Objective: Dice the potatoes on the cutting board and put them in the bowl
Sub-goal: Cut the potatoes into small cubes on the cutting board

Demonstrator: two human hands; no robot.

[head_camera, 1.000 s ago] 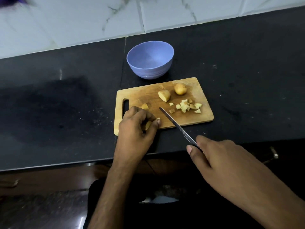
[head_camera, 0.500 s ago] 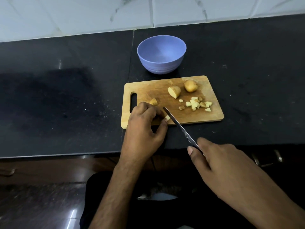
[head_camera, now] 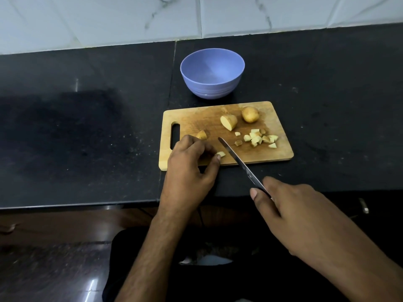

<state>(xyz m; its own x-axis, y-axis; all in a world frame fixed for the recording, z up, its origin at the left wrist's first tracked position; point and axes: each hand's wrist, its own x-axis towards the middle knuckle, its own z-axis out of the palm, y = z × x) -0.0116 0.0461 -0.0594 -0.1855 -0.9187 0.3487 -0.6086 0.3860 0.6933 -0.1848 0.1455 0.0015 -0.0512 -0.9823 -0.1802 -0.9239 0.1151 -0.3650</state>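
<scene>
since the earlier frame: the knife [head_camera: 237, 163] blade has edged away from the left thumb, and a small cut piece [head_camera: 221, 154] now shows clear beside that thumb; the view itself has shifted a little.
left hand grip: the left hand [head_camera: 192, 164] curls over a potato piece at the near left of the cutting board [head_camera: 281, 147], fingers bent down on it; the piece under the fingers is mostly hidden.
right hand grip: the right hand [head_camera: 290, 212] is clenched around the knife handle, forefinger along the top.
blade: tip over the board's middle, angled toward the left hand.
doing it well: keep the left fingertips tucked back and the blade upright, then cut in even steps, i judge.
potatoes: a whole potato [head_camera: 250, 114] and a half potato [head_camera: 229, 122] wait at the far side; the diced heap [head_camera: 260, 138] lies to the right.
bowl: the bowl [head_camera: 212, 73] stands just beyond the board, nothing in it yet.
</scene>
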